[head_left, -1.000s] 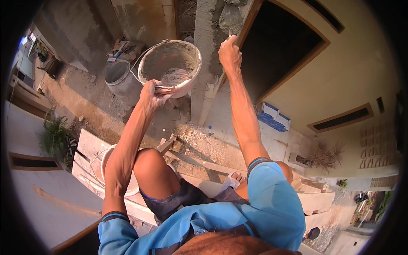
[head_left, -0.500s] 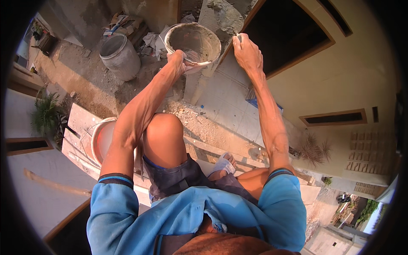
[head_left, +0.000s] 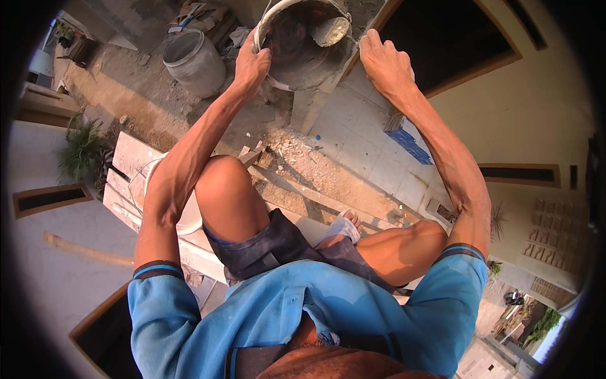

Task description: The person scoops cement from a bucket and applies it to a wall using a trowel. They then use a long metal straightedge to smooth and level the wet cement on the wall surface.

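In my left hand [head_left: 254, 62] is the rim of a mortar-stained bucket [head_left: 303, 72]. The fingers are closed round the rim's left side, and the bucket is tilted with its mouth toward me. My right hand [head_left: 386, 63] is a closed fist just right of the bucket, holding a trowel [head_left: 330, 31]. Its blade, coated with grey mortar, is inside the bucket mouth; the handle is mostly hidden by my fist. Wet dark smears line the bucket's inside.
I sit on a plank platform [head_left: 129, 165] high above the ground. A second bucket [head_left: 189, 222] stands beside my left knee. Below are a grey drum [head_left: 196, 66], rubble [head_left: 293, 151] and a tiled floor [head_left: 353, 132]. A dark framed opening [head_left: 464, 44] is in the wall at right.
The bucket has tipped further toward me and moved up and right. The trowel blade has gone from beyond the bucket, at its upper right, into its mouth. My right elbow has swung outward.
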A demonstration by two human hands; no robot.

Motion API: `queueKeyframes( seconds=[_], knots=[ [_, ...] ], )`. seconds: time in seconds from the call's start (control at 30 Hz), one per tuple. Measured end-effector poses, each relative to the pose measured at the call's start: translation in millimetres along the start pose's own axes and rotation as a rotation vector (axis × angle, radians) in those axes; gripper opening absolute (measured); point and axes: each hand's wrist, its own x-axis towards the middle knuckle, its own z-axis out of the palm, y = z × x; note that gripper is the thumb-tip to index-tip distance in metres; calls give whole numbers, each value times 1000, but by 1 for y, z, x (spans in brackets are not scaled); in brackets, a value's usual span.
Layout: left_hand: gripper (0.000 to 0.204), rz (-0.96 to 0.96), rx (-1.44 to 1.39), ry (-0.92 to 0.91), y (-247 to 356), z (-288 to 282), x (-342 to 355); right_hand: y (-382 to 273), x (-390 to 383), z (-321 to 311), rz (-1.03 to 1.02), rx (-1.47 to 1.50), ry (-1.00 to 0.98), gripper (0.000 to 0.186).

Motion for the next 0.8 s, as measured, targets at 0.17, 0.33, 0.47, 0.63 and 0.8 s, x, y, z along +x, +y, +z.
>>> queueKeyframes(
  seconds=[0.17, 0.33, 0.47, 0.63, 0.8],
  knots=[
    [63, 107, -6, 121, 13, -1, -4, -1, 4, 14, -43, 16, -98, 10],
    [55, -13, -237, 168, 24, 9, -5, -19, 9, 8, -26, 565, -333, 22],
    [63, 21, -203, 172, 18, 3, -2, -8, 28, -34, 116, 431, -260, 27],
    [68, 159, -172, 73, 20, 10, -3, 2, 39, -19, 102, -52, -13, 15],
    [68, 153, -155, 3, 38, 1, -10, -51, 46, -15, 110, 138, -83, 10]
  ],
)
